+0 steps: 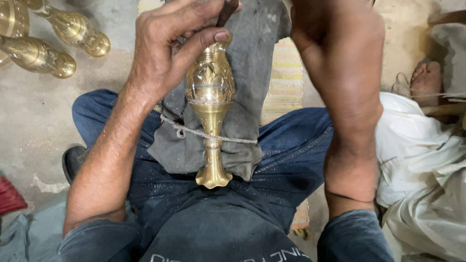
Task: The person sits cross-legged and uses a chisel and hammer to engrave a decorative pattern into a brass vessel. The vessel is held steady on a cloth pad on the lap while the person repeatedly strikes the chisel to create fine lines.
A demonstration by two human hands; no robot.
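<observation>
We see our left hand clamped on a slim dark tool over the engraved golden brass vase. Its body below our fingers bears cut patterns; the stem remains plain. We cannot tell our right hand's grip.

- Brass vase: golden yellow, body engraved with leaf and floral motifs; stem and foot left plain.
- Cloth under the vase: dull grey.
- Trousers: dark blue denim.
- Mat: pale stripes in yellow, pink and green.
- Neighbouring garment: off-white.
- Floor vases: polished gold.
</observation>
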